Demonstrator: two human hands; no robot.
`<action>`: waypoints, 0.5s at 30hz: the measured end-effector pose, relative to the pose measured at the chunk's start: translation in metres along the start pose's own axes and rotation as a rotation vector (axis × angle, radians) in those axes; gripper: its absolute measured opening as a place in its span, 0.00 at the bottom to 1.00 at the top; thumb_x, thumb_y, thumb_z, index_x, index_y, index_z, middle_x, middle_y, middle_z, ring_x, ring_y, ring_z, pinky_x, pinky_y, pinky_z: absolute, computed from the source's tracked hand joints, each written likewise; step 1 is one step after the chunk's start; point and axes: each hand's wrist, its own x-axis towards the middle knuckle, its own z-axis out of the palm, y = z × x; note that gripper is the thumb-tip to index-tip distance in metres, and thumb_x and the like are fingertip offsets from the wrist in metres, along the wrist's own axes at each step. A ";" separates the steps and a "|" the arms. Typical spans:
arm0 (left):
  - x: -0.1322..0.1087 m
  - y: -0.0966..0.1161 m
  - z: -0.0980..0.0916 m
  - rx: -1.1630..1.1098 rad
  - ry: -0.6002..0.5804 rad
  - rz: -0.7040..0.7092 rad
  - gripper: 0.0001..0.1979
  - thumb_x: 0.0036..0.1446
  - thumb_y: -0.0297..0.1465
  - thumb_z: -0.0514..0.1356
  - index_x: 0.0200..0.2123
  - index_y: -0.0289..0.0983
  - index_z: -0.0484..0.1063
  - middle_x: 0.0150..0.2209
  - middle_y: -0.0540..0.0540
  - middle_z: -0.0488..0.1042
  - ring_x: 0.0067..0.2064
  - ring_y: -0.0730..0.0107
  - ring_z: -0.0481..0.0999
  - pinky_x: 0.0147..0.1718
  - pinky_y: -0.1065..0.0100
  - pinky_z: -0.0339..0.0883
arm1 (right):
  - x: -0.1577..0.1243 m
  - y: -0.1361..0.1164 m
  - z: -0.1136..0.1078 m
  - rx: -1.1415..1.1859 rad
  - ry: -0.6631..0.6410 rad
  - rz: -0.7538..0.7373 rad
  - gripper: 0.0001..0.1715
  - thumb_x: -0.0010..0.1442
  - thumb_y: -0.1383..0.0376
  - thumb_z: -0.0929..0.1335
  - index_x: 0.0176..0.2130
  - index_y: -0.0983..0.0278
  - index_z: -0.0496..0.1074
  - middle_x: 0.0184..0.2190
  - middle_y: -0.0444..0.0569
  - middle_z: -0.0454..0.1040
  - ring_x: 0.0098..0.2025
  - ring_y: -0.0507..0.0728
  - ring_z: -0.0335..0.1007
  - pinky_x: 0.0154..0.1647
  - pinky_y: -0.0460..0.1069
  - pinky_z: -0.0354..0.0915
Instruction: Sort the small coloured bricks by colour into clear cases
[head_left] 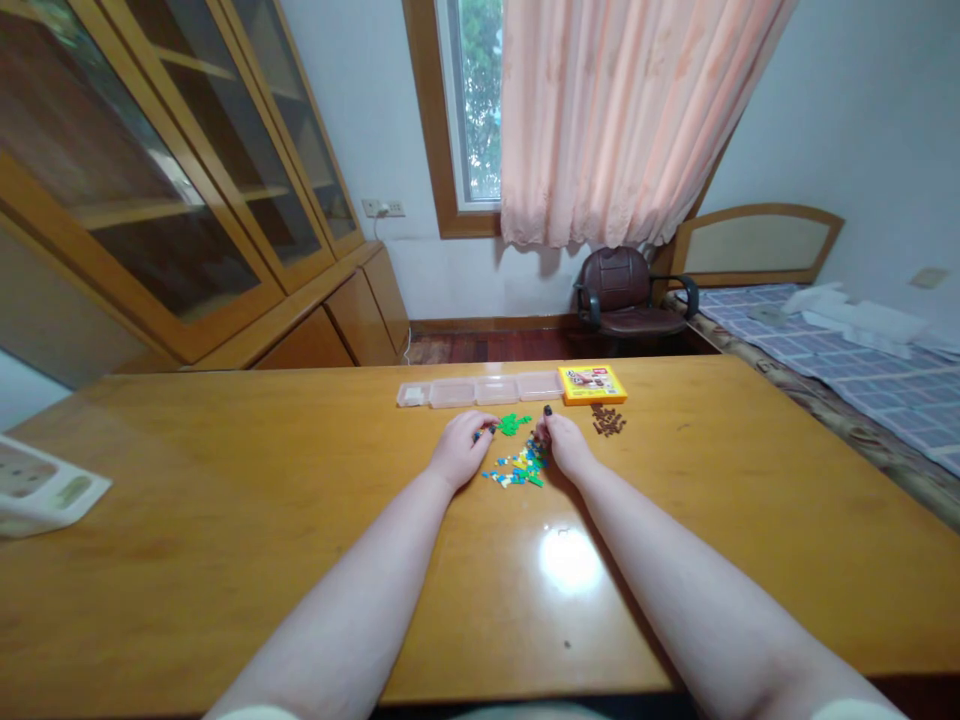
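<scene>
Small building bricks lie in loose piles on the table. My left hand rests left of a pile of green bricks, fingers curled in and tips close together. Over the right edge of a mixed pile of blue, white, yellow and green bricks is my right hand, its thumb raised and the other fingers bent down towards the bricks. Anything pinched in either hand is too small or hidden to make out. To the right of my right hand lies a pile of brown bricks.
Behind the piles, a clear plastic compartment tray runs across the wooden table. A yellow box adjoins its right end. A white plastic holder stands at the left edge. Beyond are a brown chair and a bed.
</scene>
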 end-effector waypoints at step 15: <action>-0.005 0.038 0.011 0.197 -0.568 0.408 0.33 0.55 0.41 0.57 0.63 0.46 0.53 0.66 0.46 0.52 0.66 0.56 0.48 0.64 0.49 0.36 | 0.008 -0.010 -0.012 0.035 0.354 -0.018 0.32 0.60 0.43 0.55 0.18 0.61 0.60 0.16 0.42 0.60 0.21 0.51 0.59 0.27 0.48 0.58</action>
